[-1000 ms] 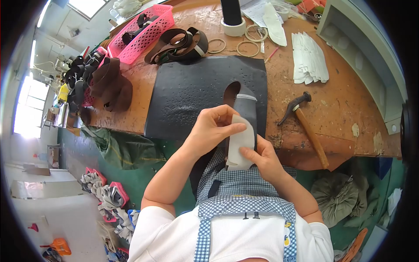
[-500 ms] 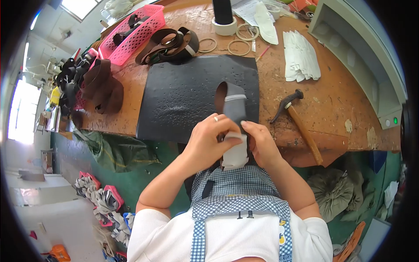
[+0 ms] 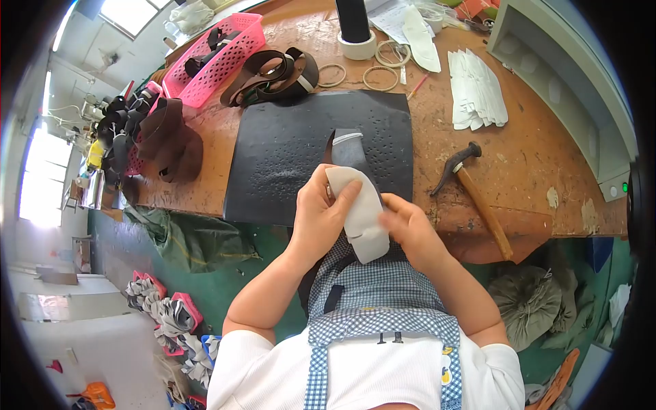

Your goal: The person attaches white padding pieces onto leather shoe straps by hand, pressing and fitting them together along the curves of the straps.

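A white insole-shaped piece [image 3: 361, 212] is gripped in my left hand [image 3: 318, 217], thumb flat on its face and fingers behind. A dark grey shoe upper strap [image 3: 352, 154] with a pale band near its top reaches up from behind the insole, over the black mat. At the insole's right edge is my right hand [image 3: 412, 229], fingers curled and thumb smeared by motion; what lies between them is hidden. Both hands are at the table's front edge, above my checked apron [image 3: 379, 287].
The pitted black mat [image 3: 273, 147] lies in front of me. A hammer [image 3: 482, 208] rests to its right, below stacked white insoles [image 3: 477, 92]. Dark straps [image 3: 167, 143] and a pink basket [image 3: 232, 58] are at left. Tape rings [image 3: 380, 78] sit behind the mat; a grey cabinet [image 3: 581, 89] stands at right.
The white piece has turned from folded and edge-on to flat, its broad face toward me. My left thumb now lies on it. The strap's top tilts further left.
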`<state>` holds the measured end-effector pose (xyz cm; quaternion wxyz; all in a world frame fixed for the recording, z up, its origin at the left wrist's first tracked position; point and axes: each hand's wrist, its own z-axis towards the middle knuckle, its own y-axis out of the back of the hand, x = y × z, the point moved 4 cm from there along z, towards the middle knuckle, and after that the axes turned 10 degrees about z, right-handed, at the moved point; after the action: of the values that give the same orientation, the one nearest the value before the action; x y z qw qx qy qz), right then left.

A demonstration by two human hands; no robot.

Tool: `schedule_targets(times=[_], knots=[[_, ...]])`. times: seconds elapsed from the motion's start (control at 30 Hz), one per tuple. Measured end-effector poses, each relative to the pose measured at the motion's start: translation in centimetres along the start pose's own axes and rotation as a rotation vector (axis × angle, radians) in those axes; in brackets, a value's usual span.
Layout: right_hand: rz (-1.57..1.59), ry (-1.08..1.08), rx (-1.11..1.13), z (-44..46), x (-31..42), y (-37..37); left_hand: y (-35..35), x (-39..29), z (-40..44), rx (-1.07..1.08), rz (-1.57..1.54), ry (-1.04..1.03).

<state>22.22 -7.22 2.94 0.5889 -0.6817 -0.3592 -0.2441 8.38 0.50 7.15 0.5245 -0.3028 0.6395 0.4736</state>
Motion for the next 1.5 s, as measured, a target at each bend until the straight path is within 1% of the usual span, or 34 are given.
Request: schedule_targets(times=[0.1,0.13,0.23,0.27,0.37,0.4,0.5,0.63,0.73,0.83,0.93,1.03,1.23,1.33,1.5], knots=[[-0.05,0.007,0.006,-1.4,-0.1,-0.4,-0.4,0.2,0.2,0.059,-0.018,0.054],[-0.024,0.001,-0.01,-1.4,-0.2,-0.3,-0.6,0.1,0.3,0.089,-0.016,0.068],[-0.024,0.003,-0.001,-1.4,-0.4,-0.2,-0.5,-0.2,0.3,0.275,-0.071,0.041],[-0.035,0.006,0.01,-1.3,-0.5,-0.2,-0.4,-0.4,0.2,0.307,-0.066,0.056],[-0.07,0.02,0.04,-1.1,-0.8,-0.3,-0.4,-1.3,-0.4,0.394,-0.051,-0.079],[-0.085,0.025,0.046,-1.0,-0.9,-0.3,-0.4,-1.5,-0.5,0.363,-0.042,-0.066],[-0.11,0.048,0.043,-1.1,-1.1,-0.5,-0.5,-0.9,-0.4,0.156,0.024,-0.074],[-0.144,0.073,0.03,-1.1,-1.3,-0.6,-0.9,0.3,-0.3,0.091,0.098,-0.051],[-0.156,0.07,0.018,-1.2,-1.3,-0.6,-1.0,0.3,-0.3,0.083,0.145,-0.04],[-0.117,0.113,0.017,-1.4,-1.4,-0.7,-0.8,0.3,-0.2,0.07,0.218,-0.06],[-0.004,0.053,-0.028,-1.6,-1.3,-0.7,-0.7,0.7,-0.3,0.048,0.129,-0.054],[-0.025,0.058,-0.082,-1.4,-1.7,-0.1,-0.9,0.6,-0.5,0.058,0.116,0.007],[-0.039,0.089,-0.068,-1.5,-2.4,0.4,-1.2,0.9,-0.4,0.118,0.174,0.012],[-0.058,0.076,-0.046,-1.6,-2.8,0.8,-1.5,0.4,-0.7,0.095,0.145,-0.008],[0.009,0.052,-0.022,-1.7,-2.5,0.5,-1.7,1.3,-1.0,0.124,0.165,0.013]])
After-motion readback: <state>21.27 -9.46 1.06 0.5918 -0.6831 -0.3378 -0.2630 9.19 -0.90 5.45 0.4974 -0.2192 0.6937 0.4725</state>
